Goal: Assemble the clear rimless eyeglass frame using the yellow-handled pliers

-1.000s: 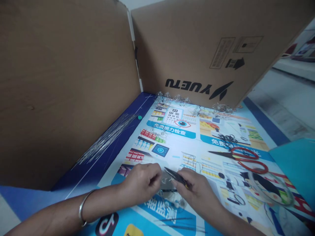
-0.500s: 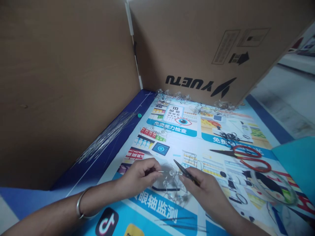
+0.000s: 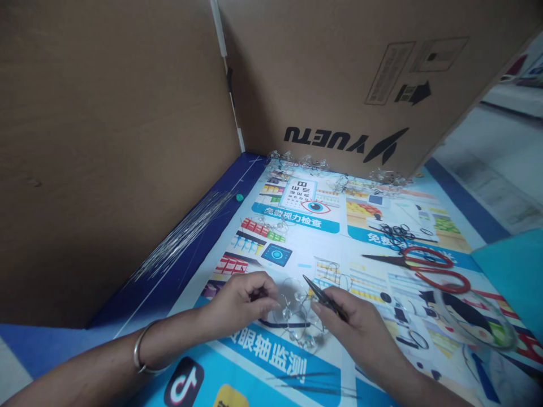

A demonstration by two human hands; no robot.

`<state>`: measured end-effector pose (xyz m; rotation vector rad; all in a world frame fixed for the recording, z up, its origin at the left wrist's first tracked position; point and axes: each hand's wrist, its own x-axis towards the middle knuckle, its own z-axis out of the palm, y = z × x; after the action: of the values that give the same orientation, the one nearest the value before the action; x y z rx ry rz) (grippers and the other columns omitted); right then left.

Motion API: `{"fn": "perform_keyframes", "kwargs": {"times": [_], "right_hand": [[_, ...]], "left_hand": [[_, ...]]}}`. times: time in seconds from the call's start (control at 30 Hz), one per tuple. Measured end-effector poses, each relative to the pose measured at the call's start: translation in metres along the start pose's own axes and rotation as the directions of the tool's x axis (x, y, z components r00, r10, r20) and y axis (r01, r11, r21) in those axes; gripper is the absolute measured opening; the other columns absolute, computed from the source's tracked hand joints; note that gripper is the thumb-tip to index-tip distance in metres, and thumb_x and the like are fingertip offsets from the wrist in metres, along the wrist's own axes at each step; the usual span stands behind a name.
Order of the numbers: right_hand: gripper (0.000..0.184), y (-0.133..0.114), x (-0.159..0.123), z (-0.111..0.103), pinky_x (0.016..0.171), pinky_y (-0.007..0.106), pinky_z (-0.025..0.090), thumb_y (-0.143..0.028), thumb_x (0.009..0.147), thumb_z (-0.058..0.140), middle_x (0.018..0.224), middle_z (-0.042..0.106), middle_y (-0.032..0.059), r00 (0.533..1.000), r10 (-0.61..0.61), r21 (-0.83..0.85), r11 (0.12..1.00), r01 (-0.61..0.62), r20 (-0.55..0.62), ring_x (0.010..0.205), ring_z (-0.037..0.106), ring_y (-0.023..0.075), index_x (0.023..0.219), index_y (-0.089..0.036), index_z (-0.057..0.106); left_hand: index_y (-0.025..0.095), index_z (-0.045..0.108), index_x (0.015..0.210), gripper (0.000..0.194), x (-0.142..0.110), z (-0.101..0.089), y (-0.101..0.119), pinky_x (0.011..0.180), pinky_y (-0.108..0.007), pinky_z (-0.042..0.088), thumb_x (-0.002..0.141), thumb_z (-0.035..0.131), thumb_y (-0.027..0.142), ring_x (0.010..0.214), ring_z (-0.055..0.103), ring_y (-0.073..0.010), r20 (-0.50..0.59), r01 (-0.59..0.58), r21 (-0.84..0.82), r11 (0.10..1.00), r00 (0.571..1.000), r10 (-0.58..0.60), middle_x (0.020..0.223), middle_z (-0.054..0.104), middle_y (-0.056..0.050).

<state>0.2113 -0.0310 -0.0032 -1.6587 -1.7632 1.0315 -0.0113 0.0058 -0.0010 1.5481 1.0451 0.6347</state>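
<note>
My left hand (image 3: 250, 299), with a silver bangle (image 3: 138, 351) on its wrist, is closed in a pinch at the left side of a clear-beaded wire piece (image 3: 303, 327). What exactly lies between these fingertips is too small to make out. In my right hand (image 3: 354, 322) are dark pointed pliers (image 3: 324, 297), held with the tip pointing up and left. The right fingertips also meet the right edge of the beaded piece. Its loops and round beads hang between both hands, just above the printed sheet.
Red-handled scissors (image 3: 436, 268) lie right, beside black rings (image 3: 396, 234) and a clear round dish (image 3: 475, 319). Straight wires (image 3: 182, 237) lie left along a cardboard wall (image 3: 106, 141). Beaded pieces (image 3: 305, 164) line the back; dark thin strips (image 3: 311, 381) lie in front.
A short pale wire end at my left fingertips no longer shows. The pliers and right hand have shifted slightly right. The camera view has moved a little.
</note>
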Motion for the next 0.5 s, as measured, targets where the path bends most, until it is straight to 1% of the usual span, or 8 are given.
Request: {"fn": "perform_keyframes", "kwargs": {"times": [0.1, 0.2, 0.27, 0.33, 0.4, 0.5], "right_hand": [[0.028, 0.0008, -0.0007, 0.0005, 0.048, 0.021, 0.033, -0.043, 0.081, 0.048, 0.057, 0.045, -0.0039, 1.000, -0.011, -0.005, 1.000, 0.011, -0.019, 0.055, 0.045, 0.0122, 0.066, -0.019, 0.052], [0.028, 0.0007, -0.0004, 0.0013, 0.049, 0.021, 0.034, -0.043, 0.081, 0.047, 0.058, 0.048, -0.0034, 0.999, -0.036, -0.004, 0.999, 0.036, -0.020, 0.055, 0.046, 0.0124, 0.068, -0.019, 0.054], [0.028, 0.0005, 0.0004, 0.0015, 0.050, 0.021, 0.036, -0.043, 0.082, 0.047, 0.060, 0.049, -0.0030, 0.998, -0.059, -0.004, 0.998, 0.059, -0.018, 0.056, 0.048, 0.0128, 0.070, -0.019, 0.055], [0.028, 0.0005, 0.0012, 0.0008, 0.050, 0.022, 0.036, -0.043, 0.083, 0.046, 0.060, 0.051, -0.0026, 0.996, -0.087, -0.024, 0.996, 0.086, -0.015, 0.056, 0.049, 0.0132, 0.071, -0.019, 0.056], [0.027, 0.0009, 0.0019, -0.0008, 0.052, 0.023, 0.037, -0.041, 0.084, 0.045, 0.062, 0.053, -0.0019, 0.993, -0.119, -0.074, 0.990, 0.118, -0.007, 0.057, 0.051, 0.0136, 0.073, -0.019, 0.056], [0.023, 0.0022, 0.0025, -0.0038, 0.056, 0.024, 0.039, -0.038, 0.086, 0.046, 0.068, 0.058, -0.0003, 0.983, -0.184, -0.195, 0.963, 0.184, 0.020, 0.063, 0.055, 0.0150, 0.078, -0.020, 0.058]], "left_hand": [[0.013, 0.061, 0.073, 0.005, 0.0002, -0.0013, 0.0015, 0.053, -0.019, 0.041, 0.074, 0.061, 0.018, 0.057, 0.052, -0.0087, 0.005, -0.068, 0.109, 0.992, 0.998, 0.068, 0.064, 0.057, 0.001], [0.014, 0.065, 0.073, 0.007, -0.0005, -0.0026, 0.0046, 0.058, -0.020, 0.042, 0.076, 0.058, 0.016, 0.064, 0.055, -0.0100, 0.063, -0.120, 0.210, 0.970, 0.992, 0.109, 0.069, 0.061, -0.001], [0.014, 0.065, 0.072, 0.010, -0.0013, -0.0025, 0.0055, 0.057, -0.019, 0.041, 0.075, 0.056, 0.014, 0.063, 0.055, -0.0096, 0.082, -0.141, 0.263, 0.954, 0.989, 0.123, 0.067, 0.061, 0.000], [0.014, 0.065, 0.069, 0.011, -0.0024, -0.0016, 0.0051, 0.055, -0.019, 0.039, 0.073, 0.055, 0.010, 0.059, 0.054, -0.0087, 0.061, -0.169, 0.327, 0.930, 0.986, 0.158, 0.064, 0.060, 0.000], [0.014, 0.063, 0.067, 0.013, -0.0040, -0.0003, 0.0042, 0.054, -0.018, 0.038, 0.070, 0.053, 0.006, 0.057, 0.052, -0.0080, 0.021, -0.220, 0.385, 0.896, 0.973, 0.230, 0.062, 0.059, 0.001], [0.014, 0.061, 0.068, 0.016, -0.0066, 0.0018, 0.0039, 0.053, -0.018, 0.037, 0.068, 0.050, 0.003, 0.056, 0.050, -0.0074, -0.015, -0.333, 0.442, 0.833, 0.926, 0.378, 0.061, 0.057, 0.002]]}}
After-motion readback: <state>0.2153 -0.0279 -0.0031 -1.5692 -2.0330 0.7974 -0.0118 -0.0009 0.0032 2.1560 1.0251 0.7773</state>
